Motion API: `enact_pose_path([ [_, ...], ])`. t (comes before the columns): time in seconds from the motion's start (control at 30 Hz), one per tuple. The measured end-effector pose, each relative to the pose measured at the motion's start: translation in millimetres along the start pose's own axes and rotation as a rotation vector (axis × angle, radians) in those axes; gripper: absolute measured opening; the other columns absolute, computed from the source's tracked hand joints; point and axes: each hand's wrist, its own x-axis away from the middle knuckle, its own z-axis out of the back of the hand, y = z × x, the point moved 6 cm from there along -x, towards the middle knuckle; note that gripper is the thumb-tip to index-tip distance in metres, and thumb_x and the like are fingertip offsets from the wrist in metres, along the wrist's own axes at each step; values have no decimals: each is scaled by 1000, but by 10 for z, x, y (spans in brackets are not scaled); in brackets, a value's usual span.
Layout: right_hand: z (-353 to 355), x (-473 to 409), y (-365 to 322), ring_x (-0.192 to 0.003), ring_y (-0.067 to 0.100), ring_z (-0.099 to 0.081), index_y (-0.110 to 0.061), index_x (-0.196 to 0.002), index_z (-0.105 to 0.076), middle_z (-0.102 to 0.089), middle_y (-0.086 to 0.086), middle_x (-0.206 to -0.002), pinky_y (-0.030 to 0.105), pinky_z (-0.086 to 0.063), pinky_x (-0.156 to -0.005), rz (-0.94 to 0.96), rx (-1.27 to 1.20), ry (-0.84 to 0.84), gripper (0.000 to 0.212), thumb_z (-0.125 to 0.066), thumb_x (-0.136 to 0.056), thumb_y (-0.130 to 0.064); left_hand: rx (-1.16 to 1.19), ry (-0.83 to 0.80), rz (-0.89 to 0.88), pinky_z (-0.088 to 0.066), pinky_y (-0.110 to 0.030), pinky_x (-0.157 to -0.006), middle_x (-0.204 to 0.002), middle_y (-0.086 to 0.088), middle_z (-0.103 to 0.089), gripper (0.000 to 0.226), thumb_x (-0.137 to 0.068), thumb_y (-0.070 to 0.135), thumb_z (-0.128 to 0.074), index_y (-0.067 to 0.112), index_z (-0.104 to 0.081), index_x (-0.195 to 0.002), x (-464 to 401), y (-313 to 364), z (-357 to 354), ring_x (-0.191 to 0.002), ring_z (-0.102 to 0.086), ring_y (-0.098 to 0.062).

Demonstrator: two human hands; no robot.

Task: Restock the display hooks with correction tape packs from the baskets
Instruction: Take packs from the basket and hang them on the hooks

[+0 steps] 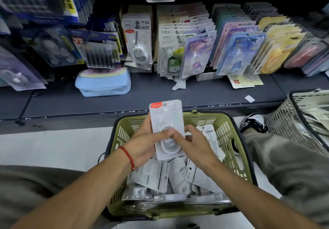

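- While both hands hold it, the correction tape pack [166, 122] stands upright over the green basket [229, 127], red label corner at top, clear blister facing the camera.
- Left hand [144, 145]: fingers [160, 134] curled round the pack's left edge, tips across the blister front. Red cord bracelet [127, 155] on the wrist.
- Right hand [193, 144]: fingers [178, 134] clamped on the pack's lower right side, touching the left fingertips at the blister.
- Green basket sits on the floor between the person's knees, holding loose packs [176, 173], mostly back side up.
- Second basket, grey mesh [284, 118], at the right, beside a black-and-white shoe [253, 122].
- Beyond the basket: dark shelf [151, 95] with a light blue pouch [103, 84] and paper scraps.
- Above the shelf, rows of hanging packs [199, 51]; a matching white one with a red label [138, 42] hangs left of centre.
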Motion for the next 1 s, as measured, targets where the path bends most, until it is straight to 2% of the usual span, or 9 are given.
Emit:
enact_pose_path([
  [0.17, 357, -145, 466, -93, 25, -77, -22, -116, -75, -79, 5, -108, 41, -65, -82, -265, -15, 63, 50, -59, -97, -65, -203, 227, 48, -60, -48, -89, -125, -13, -75, 62, -87, -5, -74, 15, -55, -142, -16, -113, 277, -116, -72, -33],
  [0.23, 727, -250, 669, -114, 27, -68, -16, -136, -65, -69, 9, -130, 38, -57, -94, -223, 549, 224, 49, -65, -99, -48, -211, 287, 78, -60, -49, -90, -120, -13, -77, 60, -83, 1, -80, 14, -59, -137, -32, -149, 365, -111, -74, -34],
  [0.33, 782, -242, 1073, -153, 33, -30, -22, -165, -26, -29, 11, -166, 43, -32, -123, -278, 931, 26, 81, -63, -100, -52, -263, 289, 99, -61, -46, -86, -116, -10, -79, 64, -69, 19, -87, 16, -66, -129, -57, -212, 388, -104, -77, -29],
  [0.47, 706, -200, 1303, -157, 31, -25, -25, -167, -22, -23, 6, -171, 44, -33, -122, -276, 794, 0, 74, -57, -105, -46, -235, 308, 58, -61, -48, -88, -114, -6, -80, 66, -71, 28, -87, 26, -63, -133, -83, -215, 434, -103, -78, -26],
  [0.53, 740, -233, 1192, -124, 32, -62, -16, -158, -42, -59, 19, -142, 36, -52, -96, -188, 748, 91, 50, -49, -110, -26, -234, 323, 36, -63, -47, -82, -113, -4, -81, 64, -71, 31, -86, 28, -64, -131, -78, -195, 442, -101, -79, -25],
  [0.6, 857, -206, 1020, -77, 25, -65, -11, -135, -61, -69, 14, -94, 29, -49, -66, -153, 591, 306, 32, -43, -110, -17, -239, 346, 4, -65, -42, -74, -110, -3, -81, 59, -71, 33, -86, 28, -65, -127, -70, -160, 440, -97, -80, -23],
  [0.73, 1005, -43, 760, -80, 29, -59, -14, -86, -67, -64, 5, -79, 34, -46, -69, -250, -98, 648, 17, -56, -98, -19, -312, 411, -33, -64, -42, -77, -107, 2, -81, 46, -77, 32, -88, 34, -65, -116, -63, -137, 445, -95, -79, -21],
  [0.83, 728, -75, 586, -87, 26, -68, -14, -101, -76, -73, 9, -97, 41, -52, -80, -339, -509, 308, 26, -60, -95, -33, -382, 419, -63, -62, -45, -88, -111, 3, -79, 42, -82, 31, -88, 36, -62, -115, -61, -140, 403, -101, -77, -20],
  [1.0, 301, -22, 392, -103, 30, -75, -13, -108, -76, -79, 9, -113, 47, -57, -90, -213, -475, 120, 17, -65, -102, -25, -337, 359, -70, -59, -45, -96, -118, 3, -77, 60, -76, 38, -87, 31, -59, -128, -63, -154, 263, -109, -75, -19],
])
